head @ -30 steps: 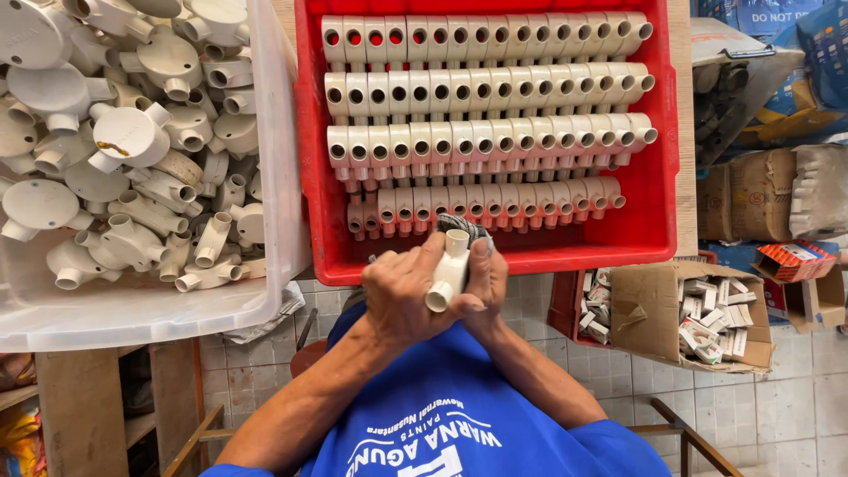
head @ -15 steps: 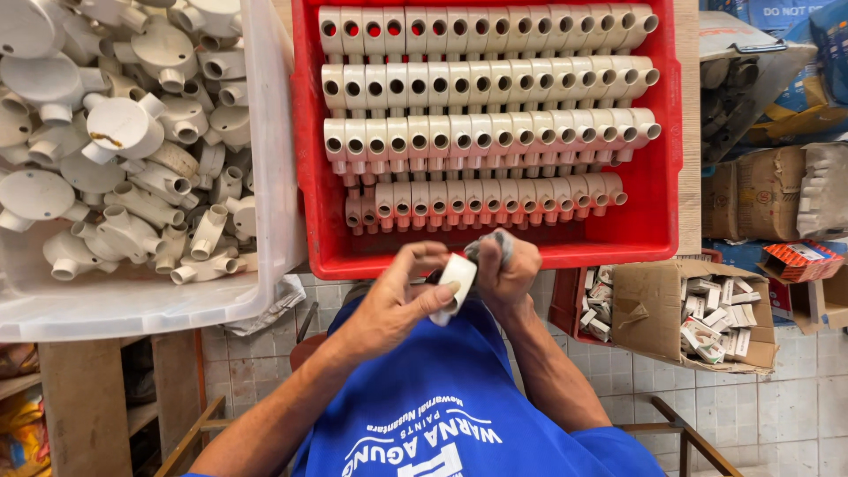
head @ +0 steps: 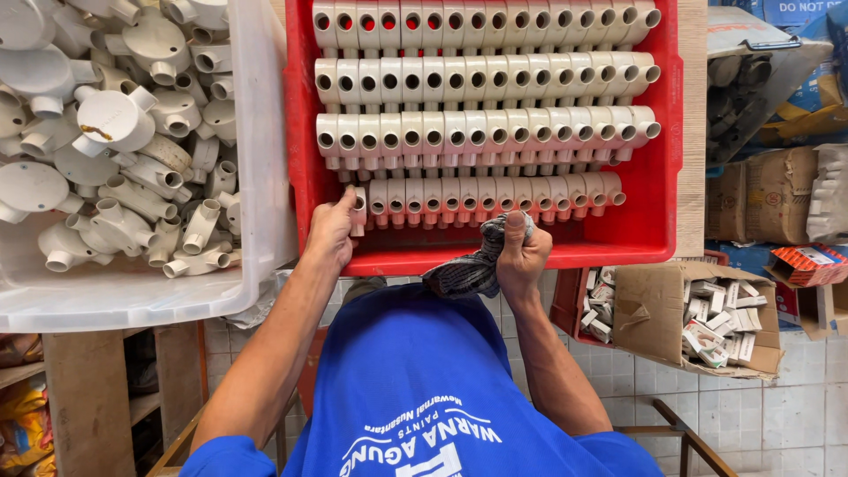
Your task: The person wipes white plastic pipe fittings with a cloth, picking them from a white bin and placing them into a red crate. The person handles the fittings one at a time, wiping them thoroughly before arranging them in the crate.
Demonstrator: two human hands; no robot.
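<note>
While the clear plastic bin (head: 265, 177) fills the left side with a loose heap of round cream conduit boxes (head: 115, 124), the red crate (head: 658, 203) beside it carries four tidy rows of cream tee fittings (head: 477, 132), their long axes running toward the crate's near and far walls and their side sockets facing up at the camera. Down in the nearest row, the left hand (head: 331, 234) reaches over the crate's near rim, fingers closed around the end fitting (head: 358, 210) at the row's left end; that piece stands in line with its neighbours, long axis near-to-far, and most of it is covered by the fingers, so its lower end cannot be made out. Well apart to the right, the right hand (head: 521, 252) sits at the near rim, clenched on a grey rag (head: 468, 269) that hangs toward the blue shirt (head: 424, 380). Off to the right, a cardboard box (head: 645, 305) holds small white packets (head: 715, 327), partly hidden by its flap.
</note>
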